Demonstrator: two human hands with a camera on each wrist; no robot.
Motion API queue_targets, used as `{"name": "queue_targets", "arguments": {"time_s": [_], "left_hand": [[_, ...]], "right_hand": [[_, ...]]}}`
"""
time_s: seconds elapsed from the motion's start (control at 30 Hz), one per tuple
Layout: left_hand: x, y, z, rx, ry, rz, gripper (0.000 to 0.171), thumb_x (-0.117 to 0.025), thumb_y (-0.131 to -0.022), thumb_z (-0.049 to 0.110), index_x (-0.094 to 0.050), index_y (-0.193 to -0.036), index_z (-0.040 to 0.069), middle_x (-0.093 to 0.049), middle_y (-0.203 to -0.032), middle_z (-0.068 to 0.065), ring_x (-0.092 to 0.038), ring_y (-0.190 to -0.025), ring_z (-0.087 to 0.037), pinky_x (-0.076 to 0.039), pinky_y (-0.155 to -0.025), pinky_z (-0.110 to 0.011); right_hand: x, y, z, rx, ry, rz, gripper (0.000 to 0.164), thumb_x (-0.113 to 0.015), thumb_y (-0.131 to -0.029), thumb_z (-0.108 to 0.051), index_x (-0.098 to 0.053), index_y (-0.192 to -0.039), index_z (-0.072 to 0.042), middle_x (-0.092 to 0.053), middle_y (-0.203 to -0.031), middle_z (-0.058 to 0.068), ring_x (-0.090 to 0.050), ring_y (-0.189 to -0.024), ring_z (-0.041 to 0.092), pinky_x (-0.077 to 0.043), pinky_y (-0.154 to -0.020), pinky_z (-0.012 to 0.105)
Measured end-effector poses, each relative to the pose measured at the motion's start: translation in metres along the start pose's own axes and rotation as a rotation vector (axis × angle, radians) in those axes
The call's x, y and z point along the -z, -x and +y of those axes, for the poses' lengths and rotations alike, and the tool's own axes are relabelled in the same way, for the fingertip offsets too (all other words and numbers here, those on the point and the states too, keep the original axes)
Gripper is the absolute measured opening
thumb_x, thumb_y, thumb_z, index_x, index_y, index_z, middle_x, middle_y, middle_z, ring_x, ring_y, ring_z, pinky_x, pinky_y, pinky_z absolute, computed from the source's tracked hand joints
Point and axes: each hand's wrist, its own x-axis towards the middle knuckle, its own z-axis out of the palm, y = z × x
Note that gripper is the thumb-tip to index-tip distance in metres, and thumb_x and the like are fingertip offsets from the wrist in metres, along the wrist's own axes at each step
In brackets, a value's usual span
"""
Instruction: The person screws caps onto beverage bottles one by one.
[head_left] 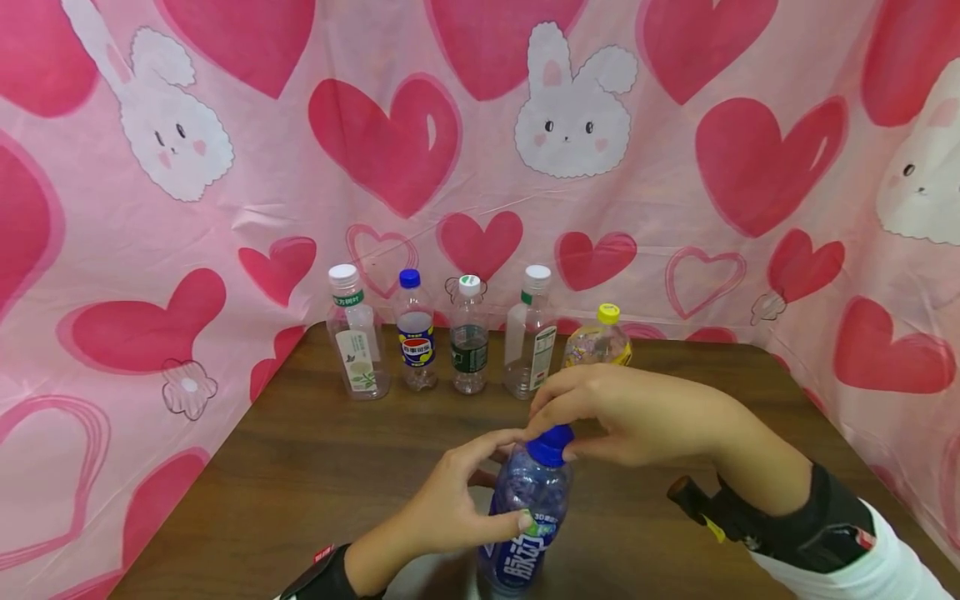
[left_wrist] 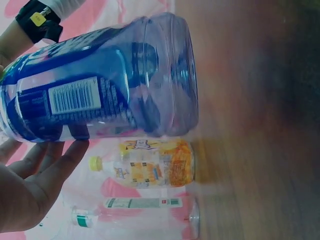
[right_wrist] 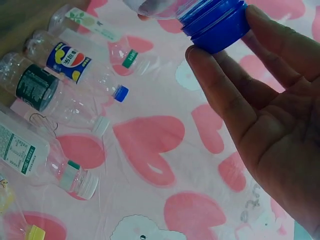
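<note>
A clear plastic bottle [head_left: 528, 500] with a blue label stands tilted slightly at the front of the table. My left hand [head_left: 457, 500] grips its body, thumb across the label and fingers behind. In the left wrist view the bottle [left_wrist: 110, 85] shows its barcode and ribbed base. My right hand [head_left: 622, 412] pinches the blue cap [head_left: 550, 446] from above between thumb and fingers. The right wrist view shows the cap [right_wrist: 217, 25] on the bottle's neck, with the fingertips at its sides.
Several capped bottles stand in a row at the back of the wooden table [head_left: 315, 492]: a white-capped one [head_left: 362, 350], a blue-capped cola bottle [head_left: 416, 342], a green-labelled one [head_left: 469, 346], another white-capped one [head_left: 517, 350] and a yellow-capped one [head_left: 600, 343]. A pink heart-print cloth [head_left: 480, 192] hangs behind.
</note>
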Motion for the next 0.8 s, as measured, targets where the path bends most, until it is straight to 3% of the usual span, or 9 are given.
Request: {"name": "queue_targets", "arguments": {"time_s": [0.13, 0.27, 0.53, 0.8], "left_hand": [[0.0, 0.0, 0.002, 0.073, 0.018, -0.027, 0.077, -0.083, -0.078, 0.021, -0.044, -0.144, 0.02, -0.059, -0.128, -0.001, -0.059, -0.111, -0.016, -0.054, -0.084, -0.032], [-0.001, 0.0, 0.003, 0.116, 0.043, -0.012, 0.077, -0.083, -0.078, 0.019, -0.044, -0.144, 0.016, -0.059, -0.127, -0.002, -0.06, -0.109, -0.015, -0.055, -0.083, -0.03], [-0.006, -0.001, -0.001, 0.007, 0.016, 0.062, 0.075, -0.083, -0.078, 0.019, -0.047, -0.144, 0.015, -0.063, -0.123, -0.004, -0.063, -0.103, -0.015, -0.057, -0.078, -0.032], [-0.011, -0.003, -0.002, -0.004, -0.056, 0.142, 0.073, -0.083, -0.079, 0.022, -0.048, -0.143, 0.022, -0.063, -0.121, -0.001, -0.062, -0.101, -0.015, -0.057, -0.077, -0.032]], "right_hand": [[-0.003, -0.001, 0.0, -0.009, 0.04, 0.009, 0.03, -0.073, -0.088, -0.011, -0.069, -0.116, -0.019, -0.063, -0.115, -0.009, -0.056, -0.108, 0.011, -0.053, -0.089, 0.033], [-0.006, -0.003, 0.0, -0.001, 0.071, 0.028, 0.027, -0.071, -0.089, -0.012, -0.067, -0.116, -0.015, -0.064, -0.113, -0.007, -0.056, -0.107, 0.011, -0.053, -0.09, 0.033], [-0.011, -0.005, 0.001, 0.009, 0.17, 0.07, 0.03, -0.069, -0.091, -0.012, -0.064, -0.12, -0.007, -0.064, -0.113, 0.0, -0.058, -0.105, 0.015, -0.053, -0.09, 0.033], [-0.018, -0.01, 0.002, -0.047, 0.216, 0.1, 0.029, -0.07, -0.09, -0.015, -0.063, -0.117, -0.006, -0.064, -0.108, 0.001, -0.058, -0.099, 0.015, -0.053, -0.087, 0.034]]}}
